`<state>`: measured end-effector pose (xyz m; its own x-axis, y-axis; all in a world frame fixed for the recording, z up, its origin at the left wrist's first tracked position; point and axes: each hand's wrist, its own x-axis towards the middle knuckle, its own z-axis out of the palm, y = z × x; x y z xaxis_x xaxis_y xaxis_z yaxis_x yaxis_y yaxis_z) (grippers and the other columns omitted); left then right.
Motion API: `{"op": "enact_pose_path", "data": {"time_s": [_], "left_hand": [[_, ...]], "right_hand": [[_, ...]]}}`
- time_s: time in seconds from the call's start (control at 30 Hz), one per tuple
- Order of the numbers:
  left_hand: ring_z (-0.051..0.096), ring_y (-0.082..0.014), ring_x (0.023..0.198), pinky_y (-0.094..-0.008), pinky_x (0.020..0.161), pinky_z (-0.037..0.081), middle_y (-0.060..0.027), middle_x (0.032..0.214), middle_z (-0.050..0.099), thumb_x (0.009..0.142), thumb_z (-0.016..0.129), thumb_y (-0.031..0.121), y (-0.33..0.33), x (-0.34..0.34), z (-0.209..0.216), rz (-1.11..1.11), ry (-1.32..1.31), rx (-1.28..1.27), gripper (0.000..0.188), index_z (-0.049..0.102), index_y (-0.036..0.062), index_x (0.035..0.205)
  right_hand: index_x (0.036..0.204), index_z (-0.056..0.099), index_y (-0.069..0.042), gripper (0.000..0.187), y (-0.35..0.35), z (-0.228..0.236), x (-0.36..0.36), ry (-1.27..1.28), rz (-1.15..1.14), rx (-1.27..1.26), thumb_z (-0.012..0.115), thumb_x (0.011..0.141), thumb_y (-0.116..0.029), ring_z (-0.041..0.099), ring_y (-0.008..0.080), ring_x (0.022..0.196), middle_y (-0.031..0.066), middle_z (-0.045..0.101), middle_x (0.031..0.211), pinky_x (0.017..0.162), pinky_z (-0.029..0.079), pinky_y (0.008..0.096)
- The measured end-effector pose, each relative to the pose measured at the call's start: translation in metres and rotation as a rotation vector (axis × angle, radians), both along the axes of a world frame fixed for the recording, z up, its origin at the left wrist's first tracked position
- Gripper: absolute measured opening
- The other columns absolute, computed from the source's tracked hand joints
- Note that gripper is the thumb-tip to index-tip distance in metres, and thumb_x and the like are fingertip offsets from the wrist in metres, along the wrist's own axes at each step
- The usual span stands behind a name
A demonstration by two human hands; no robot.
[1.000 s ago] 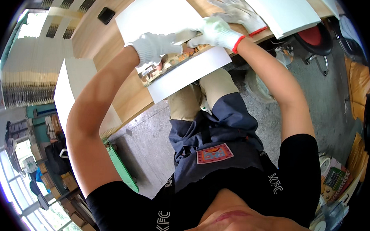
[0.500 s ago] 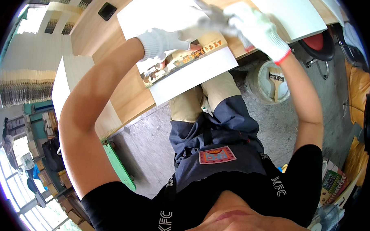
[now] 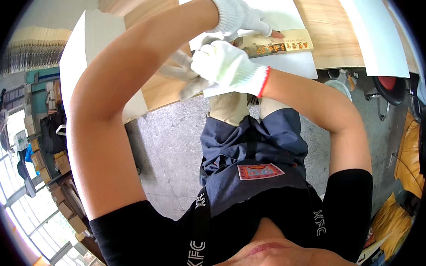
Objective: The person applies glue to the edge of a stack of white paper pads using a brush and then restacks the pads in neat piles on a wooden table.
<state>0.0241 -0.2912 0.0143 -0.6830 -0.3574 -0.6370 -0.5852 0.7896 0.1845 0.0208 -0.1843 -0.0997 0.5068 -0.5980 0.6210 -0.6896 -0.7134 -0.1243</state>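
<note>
A printed strip with orange lettering and a picture (image 3: 286, 43), like a book cover or spine, lies across white sheets on the wooden table. My left hand (image 3: 238, 16), in a white knit glove with bare fingertips, rests on its upper edge, fingers stretched out. Just nearer to me, my right hand (image 3: 224, 65), in a white glove with a red cuff edge, is closed on a limp grey rag (image 3: 182, 72). Finger-like lobes of the rag spread toward the left; its motion blurs it. Both my hands and the rag cover the strip's left part.
White sheets (image 3: 376, 35) overhang the table's front edge at the right. Stacked pale sheets (image 3: 100, 58) stand at the left. A pale bucket (image 3: 339, 87) sits on the floor beyond my right arm, near a stool with a red and black seat (image 3: 387, 83).
My right hand has swept the grey rag from the strip's right end leftward and nearer to me. My left hand stays on the strip, while the whole view has shifted.
</note>
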Motion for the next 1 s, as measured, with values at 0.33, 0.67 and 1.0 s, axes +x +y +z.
{"op": "enact_pose_path", "data": {"time_s": [0.33,0.67,1.0], "left_hand": [[0.070,-0.0260,0.094,-0.0380,0.080,0.055,-0.0137,0.122,0.065,0.085,0.044,0.071,0.010,-0.011,-0.012,-0.076,-0.149,-0.148,0.074,0.046,0.0252,0.144],[0.070,-0.0253,0.093,-0.0370,0.082,0.055,-0.0091,0.121,0.066,0.086,0.049,0.065,-0.015,-0.005,-0.038,-0.183,-0.160,-0.138,0.066,0.044,0.0343,0.144],[0.061,-0.0276,0.112,-0.0376,0.087,0.056,0.0007,0.139,0.048,0.068,0.076,0.000,0.002,0.004,-0.016,-0.469,-0.194,-0.239,0.098,0.035,0.0453,0.145]], "right_hand": [[0.084,0.063,-0.008,0.019,0.015,0.028,-0.090,-0.025,0.151,0.317,0.072,0.069,-0.016,0.063,0.0247,0.078,0.0068,0.063,0.079,0.067,0.051,0.0381],[0.092,0.067,-0.007,0.024,0.002,0.029,-0.015,0.162,0.043,0.123,0.064,0.080,-0.027,0.065,0.0266,0.080,0.0081,0.066,0.084,0.068,0.053,0.0391],[0.098,0.069,-0.019,0.025,0.049,0.021,-0.210,0.105,-0.106,0.120,0.074,0.076,-0.031,0.063,0.0235,0.098,0.0029,0.064,0.098,0.082,0.052,0.0381]]}}
